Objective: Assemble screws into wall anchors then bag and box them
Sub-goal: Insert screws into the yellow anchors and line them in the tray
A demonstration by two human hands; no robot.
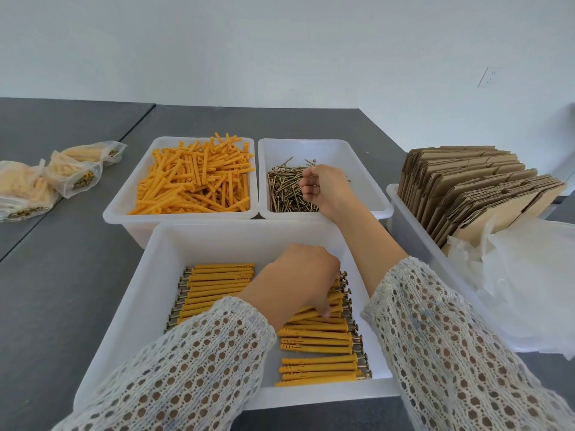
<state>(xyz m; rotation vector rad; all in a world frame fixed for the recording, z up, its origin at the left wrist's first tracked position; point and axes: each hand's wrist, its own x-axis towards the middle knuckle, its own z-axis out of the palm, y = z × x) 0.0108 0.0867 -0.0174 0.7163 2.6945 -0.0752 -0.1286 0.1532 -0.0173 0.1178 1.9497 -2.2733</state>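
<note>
The left hand (298, 281), fingers curled down, touches the assembled anchors (320, 346) lying in rows in the near bin (149, 306). The right hand (323, 188) reaches into the far right bin (367, 194), fingers curled round screws (284, 191); loose anchors (196, 175) fill the bin to its left.

Your left hand (300, 279) reaches low and near, knuckles up, fingers curled downward — your right hand (323, 189) stretches farther forward, fingers bent together as if pinching, both arms in knit sleeves.

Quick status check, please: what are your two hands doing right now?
Left hand laying an assembled anchor in the front bin. Right hand curled over the screws. Nothing in the way.
</note>
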